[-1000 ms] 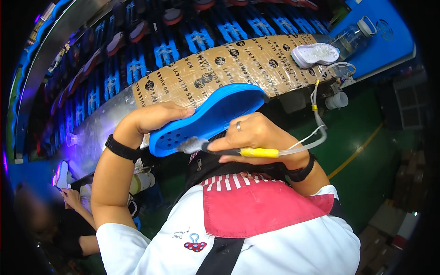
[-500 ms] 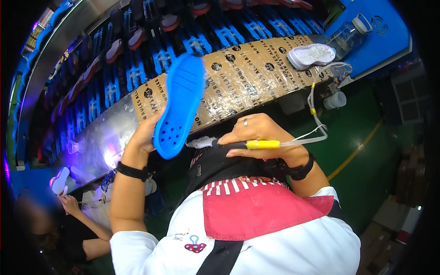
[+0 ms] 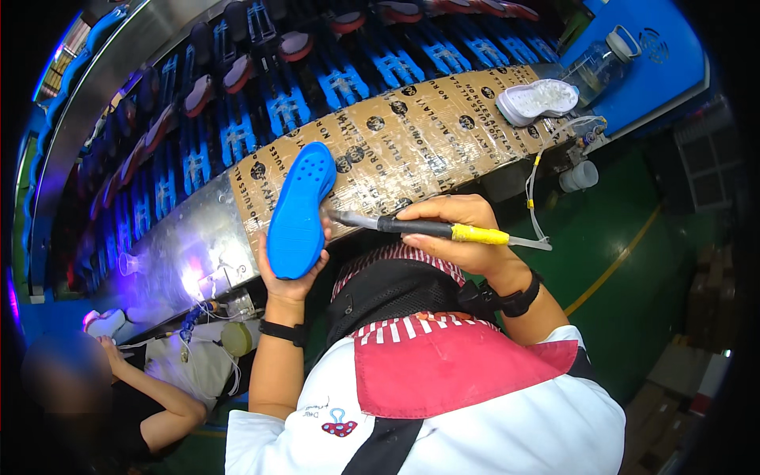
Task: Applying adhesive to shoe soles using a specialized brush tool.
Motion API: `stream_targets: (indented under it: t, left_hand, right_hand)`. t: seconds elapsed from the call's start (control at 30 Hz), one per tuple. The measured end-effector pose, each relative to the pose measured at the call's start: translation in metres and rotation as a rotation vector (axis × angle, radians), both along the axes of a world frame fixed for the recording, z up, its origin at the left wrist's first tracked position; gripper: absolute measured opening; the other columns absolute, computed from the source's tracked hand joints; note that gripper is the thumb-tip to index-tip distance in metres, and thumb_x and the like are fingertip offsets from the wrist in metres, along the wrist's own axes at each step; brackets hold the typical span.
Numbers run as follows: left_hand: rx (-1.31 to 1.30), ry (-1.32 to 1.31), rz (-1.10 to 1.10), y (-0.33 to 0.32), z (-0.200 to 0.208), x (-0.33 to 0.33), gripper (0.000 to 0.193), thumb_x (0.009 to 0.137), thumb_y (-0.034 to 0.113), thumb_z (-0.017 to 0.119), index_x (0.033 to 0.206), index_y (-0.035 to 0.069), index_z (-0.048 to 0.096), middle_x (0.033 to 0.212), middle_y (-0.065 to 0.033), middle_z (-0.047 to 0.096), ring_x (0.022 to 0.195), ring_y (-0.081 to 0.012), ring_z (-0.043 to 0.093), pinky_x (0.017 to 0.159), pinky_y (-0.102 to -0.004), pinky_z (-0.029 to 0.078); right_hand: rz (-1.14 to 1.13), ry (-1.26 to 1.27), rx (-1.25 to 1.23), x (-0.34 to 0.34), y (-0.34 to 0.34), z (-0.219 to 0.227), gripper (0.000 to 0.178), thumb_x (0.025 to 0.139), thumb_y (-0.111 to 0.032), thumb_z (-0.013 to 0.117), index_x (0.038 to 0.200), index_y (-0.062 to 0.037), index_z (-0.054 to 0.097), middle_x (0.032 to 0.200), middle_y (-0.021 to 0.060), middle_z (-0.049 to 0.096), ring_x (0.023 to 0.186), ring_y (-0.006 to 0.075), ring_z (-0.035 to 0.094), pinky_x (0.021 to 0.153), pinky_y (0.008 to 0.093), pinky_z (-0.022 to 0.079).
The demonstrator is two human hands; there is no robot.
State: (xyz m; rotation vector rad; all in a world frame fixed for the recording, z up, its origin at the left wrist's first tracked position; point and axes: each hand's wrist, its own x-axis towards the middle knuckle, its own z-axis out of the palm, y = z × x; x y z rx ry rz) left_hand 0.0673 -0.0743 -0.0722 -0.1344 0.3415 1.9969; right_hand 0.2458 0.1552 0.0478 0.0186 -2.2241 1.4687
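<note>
Head view: blue sole [image 3: 299, 214] upon left hand [image 3: 285, 288]

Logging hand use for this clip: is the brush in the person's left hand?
No, the right hand holds the brush, while the left hand holds the blue shoe sole.

- A left hand [image 3: 291, 288] turned the blue sole [image 3: 299, 215] end for end, perforations uppermost.
- A right hand [image 3: 467, 218] shifted the brush [image 3: 417, 227] beside the sole's middle.

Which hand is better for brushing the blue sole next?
Probably the right hand: it holds the brush, with the bristles close to the edge of the blue sole. The left hand cradles the sole, so it's busy.
</note>
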Motion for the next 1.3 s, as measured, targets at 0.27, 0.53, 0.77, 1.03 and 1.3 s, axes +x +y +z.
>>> stream_targets:
  t: [0.27, 0.53, 0.77, 1.03, 1.3]
  left_hand:
    - [0.107, 0.170, 0.043, 0.030, 0.023, 0.020, 0.076, 0.084, 0.059, 0.047, 0.141, 0.011, 0.032, 0.134, -0.0233, 0.042, 0.117, -0.0404, 0.049, 0.084, -0.0566, 0.050]
    - [0.403, 0.247, -0.017, 0.064, 0.060, 0.036, 0.065, 0.089, 0.051, 0.041, 0.139, 0.012, 0.038, 0.138, -0.0101, 0.046, 0.124, -0.0277, 0.046, 0.106, -0.0433, 0.035]
    - [0.220, 0.068, 0.128, 0.071, 0.056, 0.040, 0.061, 0.079, 0.042, 0.050, 0.129, 0.007, 0.050, 0.127, -0.0123, 0.056, 0.118, -0.0294, 0.051, 0.105, -0.0429, 0.037]
    - [-0.080, 0.390, 0.222, 0.070, 0.078, 0.033, 0.088, 0.071, 0.055, 0.061, 0.140, 0.007, 0.034, 0.138, -0.0239, 0.040, 0.124, -0.0363, 0.045, 0.107, -0.0474, 0.035]
    - [0.304, 0.288, 0.093, 0.078, 0.076, 0.027, 0.091, 0.071, 0.053, 0.064, 0.142, 0.006, 0.030, 0.135, -0.0234, 0.043, 0.120, -0.0407, 0.046, 0.102, -0.0497, 0.039]
  right_hand:
    - [-0.063, 0.002, -0.152, -0.021, -0.020, 0.018, 0.015, 0.074, -0.007, 0.071, 0.088, -0.0019, 0.067, 0.069, 0.0065, 0.063, 0.059, 0.0084, 0.059, 0.052, 0.0232, 0.044]
    - [-0.364, 0.297, 0.088, -0.052, -0.032, 0.042, 0.018, 0.072, -0.005, 0.073, 0.087, 0.0005, 0.065, 0.069, 0.0088, 0.064, 0.055, 0.0137, 0.063, 0.049, 0.0246, 0.045]
    - [-0.482, 0.317, 0.469, -0.064, -0.046, 0.034, 0.022, 0.068, -0.007, 0.072, 0.087, -0.0020, 0.062, 0.069, 0.0092, 0.061, 0.061, 0.0259, 0.060, 0.055, 0.0336, 0.049]
    - [-0.331, 0.432, 0.382, -0.062, -0.048, 0.033, 0.021, 0.066, -0.014, 0.072, 0.082, -0.0042, 0.061, 0.066, 0.0087, 0.059, 0.058, 0.0258, 0.058, 0.055, 0.0341, 0.048]
    - [0.023, 0.350, 0.425, -0.051, -0.055, 0.036, 0.022, 0.068, -0.011, 0.073, 0.088, -0.0043, 0.065, 0.069, 0.0078, 0.061, 0.059, 0.0241, 0.060, 0.054, 0.0318, 0.049]
